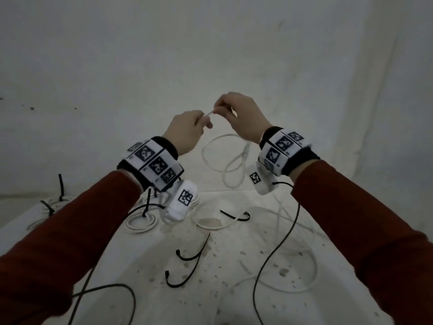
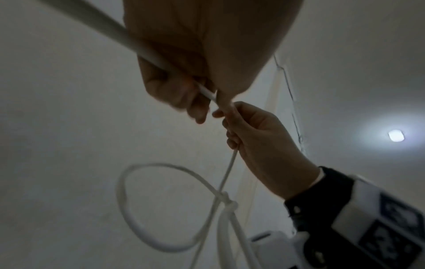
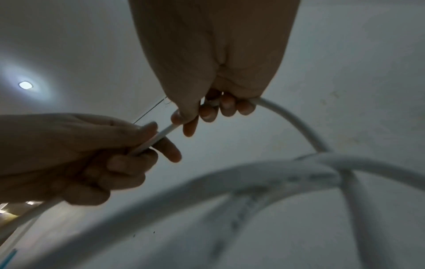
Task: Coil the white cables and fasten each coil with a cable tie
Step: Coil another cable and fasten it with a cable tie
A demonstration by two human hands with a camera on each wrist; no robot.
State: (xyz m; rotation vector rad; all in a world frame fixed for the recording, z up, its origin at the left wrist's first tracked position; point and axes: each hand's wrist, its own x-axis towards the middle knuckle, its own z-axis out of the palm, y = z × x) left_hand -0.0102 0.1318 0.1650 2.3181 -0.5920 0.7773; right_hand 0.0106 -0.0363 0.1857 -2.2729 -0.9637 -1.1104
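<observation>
Both hands raised above a white cloth-covered table [image 1: 234,266], close together, gripping one white cable [image 1: 218,160] between them. The left hand [image 1: 187,130] has its fingers curled round the cable, thumb and forefinger pinching it where it leaves the fist; in the right-wrist view the lower fingers [image 3: 119,174] of this hand are folded into the palm with the cable running through them. The right hand [image 1: 241,116] pinches the same cable a short way along, fingertips bunched and narrow; the left-wrist view shows its fingers [image 2: 232,131] wrapped round the strand. A short straight span of cable bridges the two hands.

Below the right hand the cable hangs in loose loops that cross one another, clear of the table top in their upper part; its lower run trails down onto the cloth toward the right edge of the table.

On the table near the left edge lie coiled white cables [image 1: 140,222], each bound by a black cable tie [image 1: 61,187] whose tail stands up. Near the middle of the table lies another flat white coil [image 1: 210,222] with a black tie [image 1: 234,215] across it. Two loose black cable ties [image 1: 187,268] lie curved on the cloth toward the near edge. Thin black wires [image 1: 276,249] run from the wrist-worn cameras across the cloth. Each wrist carries a band of black-and-white marker tiles [image 1: 154,164] over a red sleeve [image 1: 70,221]. The cloth is speckled with dark spots.
</observation>
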